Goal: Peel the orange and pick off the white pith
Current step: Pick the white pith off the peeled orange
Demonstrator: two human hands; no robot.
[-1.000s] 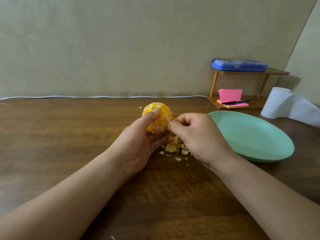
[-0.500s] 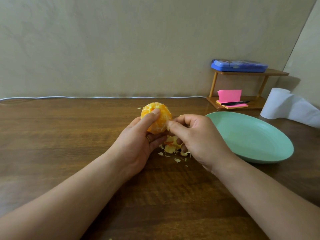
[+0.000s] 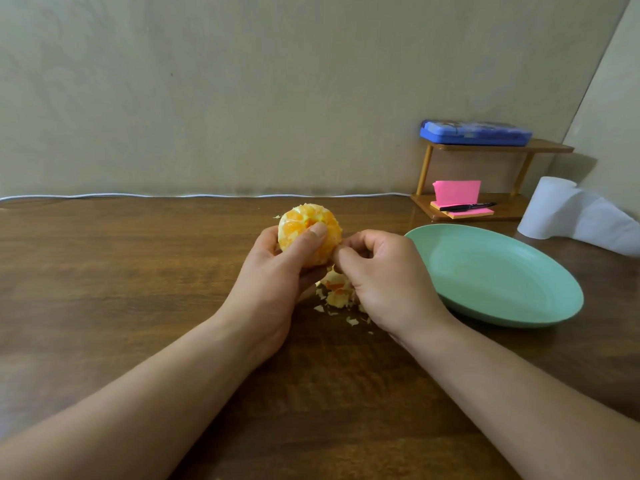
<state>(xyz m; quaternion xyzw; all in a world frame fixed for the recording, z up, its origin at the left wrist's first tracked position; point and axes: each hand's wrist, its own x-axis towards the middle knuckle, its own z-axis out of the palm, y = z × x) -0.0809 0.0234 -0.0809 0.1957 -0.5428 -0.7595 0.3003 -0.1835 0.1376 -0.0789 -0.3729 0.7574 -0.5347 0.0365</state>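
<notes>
A peeled orange (image 3: 304, 223) with patches of white pith is held above the wooden table (image 3: 121, 289). My left hand (image 3: 277, 282) grips it from below and behind, thumb pressed across its front. My right hand (image 3: 384, 282) is just to its right, thumb and forefinger pinched together at the orange's right side; whether a bit of pith sits between them is too small to tell. A small heap of peel and pith scraps (image 3: 337, 294) lies on the table under the two hands.
A pale green plate (image 3: 502, 278) sits to the right of my hands. Behind it stand a small wooden shelf (image 3: 498, 148) with a blue case (image 3: 476, 133), pink sticky notes (image 3: 457, 192) and a pen (image 3: 467, 206). A white paper roll (image 3: 554, 206) is at far right.
The orange has been turned a little in my left hand, and the right hand's pinching fingers stay at its right side. The view has shifted slightly.
</notes>
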